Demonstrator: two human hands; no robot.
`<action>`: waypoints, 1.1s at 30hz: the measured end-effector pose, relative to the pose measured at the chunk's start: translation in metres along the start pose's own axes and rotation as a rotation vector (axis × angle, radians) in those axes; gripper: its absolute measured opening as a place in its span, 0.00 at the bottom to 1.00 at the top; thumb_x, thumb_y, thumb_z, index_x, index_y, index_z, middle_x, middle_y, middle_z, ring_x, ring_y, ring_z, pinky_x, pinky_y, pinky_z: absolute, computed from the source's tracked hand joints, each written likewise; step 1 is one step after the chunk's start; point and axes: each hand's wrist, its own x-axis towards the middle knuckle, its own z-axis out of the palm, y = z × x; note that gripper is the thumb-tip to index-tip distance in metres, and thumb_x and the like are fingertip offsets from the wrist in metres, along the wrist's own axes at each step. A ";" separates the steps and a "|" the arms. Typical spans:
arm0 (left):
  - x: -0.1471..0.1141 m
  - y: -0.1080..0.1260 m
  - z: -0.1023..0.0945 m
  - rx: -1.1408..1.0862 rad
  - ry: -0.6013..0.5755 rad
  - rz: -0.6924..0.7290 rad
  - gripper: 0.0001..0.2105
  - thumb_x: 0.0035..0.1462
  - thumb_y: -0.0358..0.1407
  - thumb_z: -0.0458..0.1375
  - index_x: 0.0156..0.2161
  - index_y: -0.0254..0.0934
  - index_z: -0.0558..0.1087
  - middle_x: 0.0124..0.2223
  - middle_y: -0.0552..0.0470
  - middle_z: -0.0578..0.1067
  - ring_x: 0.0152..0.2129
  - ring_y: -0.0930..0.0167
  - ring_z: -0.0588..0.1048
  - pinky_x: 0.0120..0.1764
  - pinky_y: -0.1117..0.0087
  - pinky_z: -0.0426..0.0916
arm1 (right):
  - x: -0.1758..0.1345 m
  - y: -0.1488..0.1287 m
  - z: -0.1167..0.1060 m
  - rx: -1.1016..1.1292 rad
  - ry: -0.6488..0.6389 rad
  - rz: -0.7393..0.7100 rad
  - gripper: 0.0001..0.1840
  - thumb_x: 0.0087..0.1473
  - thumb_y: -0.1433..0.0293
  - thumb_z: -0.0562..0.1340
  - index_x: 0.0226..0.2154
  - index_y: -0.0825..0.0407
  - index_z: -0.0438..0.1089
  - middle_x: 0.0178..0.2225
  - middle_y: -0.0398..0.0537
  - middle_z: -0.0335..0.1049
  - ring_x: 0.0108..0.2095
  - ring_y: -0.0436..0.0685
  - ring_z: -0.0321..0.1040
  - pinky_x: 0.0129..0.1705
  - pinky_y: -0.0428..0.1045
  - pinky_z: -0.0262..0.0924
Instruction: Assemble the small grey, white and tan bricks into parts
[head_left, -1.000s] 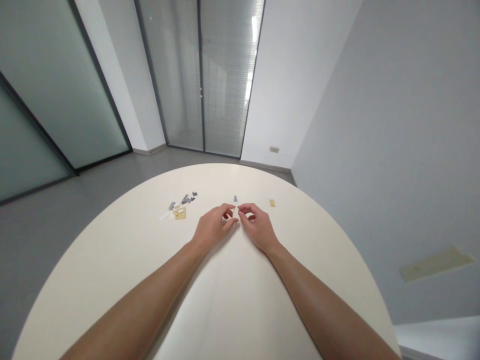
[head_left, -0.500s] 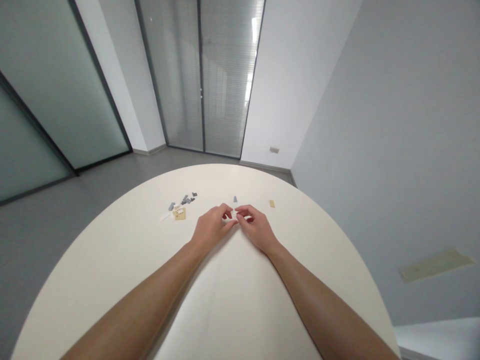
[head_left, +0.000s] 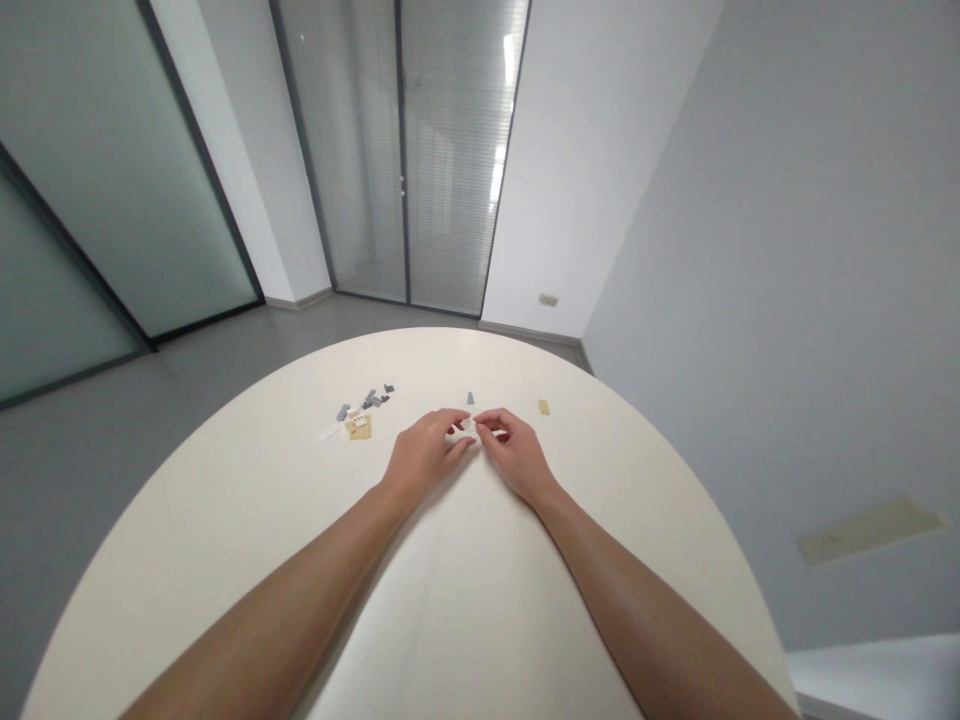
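My left hand [head_left: 424, 446] and my right hand [head_left: 517, 455] meet near the middle of the table, fingertips almost touching. Between them is a small white piece [head_left: 468, 425], which looks like a toy building brick. The left thumb and fingers are curled around its left side. On its right, the thumb and index finger of my right hand are pinched together. Fingers cover much of the piece, so its shape is unclear. Just beyond the fingertips lies a small blue-grey piece [head_left: 470, 398].
Left of my hands lie several grey and dark pieces [head_left: 371, 400], a tan plate [head_left: 362, 432] with white bits on it, and a white strip [head_left: 329, 433]. A tan piece [head_left: 544, 407] sits to the right. The round white table [head_left: 465, 620] stands near walls and glass panels.
The fingers have shifted slightly around the white piece, with my right fingertips a little changed in pose. The loose pieces on the table have stayed where they were.
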 end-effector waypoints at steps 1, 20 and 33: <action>0.000 0.000 0.000 -0.005 0.011 -0.011 0.11 0.60 0.36 0.59 0.49 0.42 0.72 0.44 0.52 0.79 0.40 0.68 0.76 0.41 0.68 0.69 | 0.000 0.000 0.000 0.000 0.000 0.001 0.09 0.57 0.66 0.60 0.38 0.51 0.74 0.37 0.47 0.78 0.37 0.54 0.73 0.37 0.49 0.66; 0.000 -0.001 -0.003 0.004 -0.014 -0.110 0.07 0.64 0.40 0.56 0.43 0.42 0.73 0.40 0.53 0.80 0.36 0.68 0.77 0.37 0.68 0.67 | 0.001 -0.003 -0.001 -0.004 0.071 0.021 0.11 0.59 0.64 0.59 0.40 0.51 0.74 0.39 0.49 0.78 0.39 0.55 0.74 0.38 0.50 0.67; 0.000 0.003 -0.005 0.035 -0.056 -0.067 0.07 0.61 0.38 0.59 0.44 0.43 0.73 0.40 0.54 0.80 0.38 0.67 0.77 0.38 0.68 0.68 | 0.000 -0.002 -0.001 0.000 0.020 -0.017 0.11 0.58 0.66 0.60 0.41 0.50 0.74 0.39 0.48 0.78 0.39 0.55 0.73 0.38 0.49 0.67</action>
